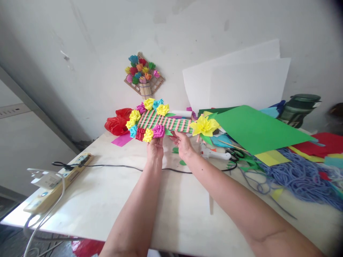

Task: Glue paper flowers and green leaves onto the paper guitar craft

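A guitar-shaped paper craft (173, 124) is held up above the table, tilted so its front faces me. Yellow, blue, red and magenta crepe-paper flowers edge its body, pink strips and pale strings cross its green base, and a large yellow flower (205, 125) sits at the neck end. My left hand (155, 148) grips the lower edge of the body from beneath, its fingers partly hidden behind the craft. Under the neck, my right hand (183, 144) supports the lower edge with thumb and fingers. A white glue gun (215, 154) lies to the right of that hand.
A power strip (59, 184) with plugs stands at left, and a black cord (118, 165) crosses the table. Green paper (262, 130), scissors (236, 154) and blue yarn (297, 176) crowd the right. A red plastic bag (119, 122) and a wall flower ornament (144, 75) are behind.
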The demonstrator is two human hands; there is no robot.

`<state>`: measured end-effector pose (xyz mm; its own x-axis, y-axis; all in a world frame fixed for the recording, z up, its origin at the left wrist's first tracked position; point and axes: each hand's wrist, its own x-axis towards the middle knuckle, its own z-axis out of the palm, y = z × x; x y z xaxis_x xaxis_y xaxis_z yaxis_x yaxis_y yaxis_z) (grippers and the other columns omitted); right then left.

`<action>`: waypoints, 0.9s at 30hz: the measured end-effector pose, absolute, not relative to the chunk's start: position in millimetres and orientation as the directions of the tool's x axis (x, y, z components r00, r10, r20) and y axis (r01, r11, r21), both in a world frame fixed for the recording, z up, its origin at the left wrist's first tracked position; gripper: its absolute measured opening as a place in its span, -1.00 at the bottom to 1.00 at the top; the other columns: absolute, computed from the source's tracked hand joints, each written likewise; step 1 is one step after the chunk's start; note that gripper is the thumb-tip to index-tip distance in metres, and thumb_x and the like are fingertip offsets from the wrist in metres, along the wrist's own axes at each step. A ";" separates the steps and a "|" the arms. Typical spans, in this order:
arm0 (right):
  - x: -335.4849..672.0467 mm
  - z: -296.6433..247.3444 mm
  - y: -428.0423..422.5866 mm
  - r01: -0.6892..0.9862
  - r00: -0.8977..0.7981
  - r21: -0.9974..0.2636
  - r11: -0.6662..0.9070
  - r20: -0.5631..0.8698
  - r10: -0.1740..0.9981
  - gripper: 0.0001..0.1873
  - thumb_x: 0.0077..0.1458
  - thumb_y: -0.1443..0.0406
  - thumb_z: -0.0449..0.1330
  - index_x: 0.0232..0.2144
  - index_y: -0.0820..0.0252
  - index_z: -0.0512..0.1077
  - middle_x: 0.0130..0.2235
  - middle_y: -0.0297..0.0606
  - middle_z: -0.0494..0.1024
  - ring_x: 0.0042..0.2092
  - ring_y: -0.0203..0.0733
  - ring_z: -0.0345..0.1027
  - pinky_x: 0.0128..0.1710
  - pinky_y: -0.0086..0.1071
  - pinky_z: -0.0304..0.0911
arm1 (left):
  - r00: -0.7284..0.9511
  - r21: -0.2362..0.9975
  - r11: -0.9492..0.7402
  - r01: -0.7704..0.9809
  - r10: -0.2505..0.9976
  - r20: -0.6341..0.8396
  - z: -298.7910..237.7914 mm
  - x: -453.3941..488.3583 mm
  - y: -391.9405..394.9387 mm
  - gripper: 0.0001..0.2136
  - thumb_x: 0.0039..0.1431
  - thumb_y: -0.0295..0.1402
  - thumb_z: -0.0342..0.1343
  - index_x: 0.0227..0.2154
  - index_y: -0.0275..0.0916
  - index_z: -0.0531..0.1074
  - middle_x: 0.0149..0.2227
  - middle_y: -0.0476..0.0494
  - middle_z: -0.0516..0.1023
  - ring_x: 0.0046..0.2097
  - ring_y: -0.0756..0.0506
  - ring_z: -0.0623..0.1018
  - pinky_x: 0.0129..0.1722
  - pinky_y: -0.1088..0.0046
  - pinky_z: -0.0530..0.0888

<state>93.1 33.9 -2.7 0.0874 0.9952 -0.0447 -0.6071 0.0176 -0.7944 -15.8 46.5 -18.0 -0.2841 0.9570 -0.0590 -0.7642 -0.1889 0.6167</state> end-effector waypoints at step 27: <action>110.6 4.1 46.5 -0.818 0.100 -0.569 0.084 0.004 0.995 -0.87 -0.14 0.46 0.10 -0.44 0.24 0.39 -0.48 -0.34 0.53 -0.40 -0.30 0.41 -0.37 -0.42 0.34 | -0.379 0.612 -0.296 -0.733 0.925 -0.007 -16.1 12.5 37.8 -0.71 -0.02 -0.62 0.06 -0.22 -0.19 0.36 -0.31 -0.05 0.55 -0.18 -0.03 0.55 -0.10 0.42 0.44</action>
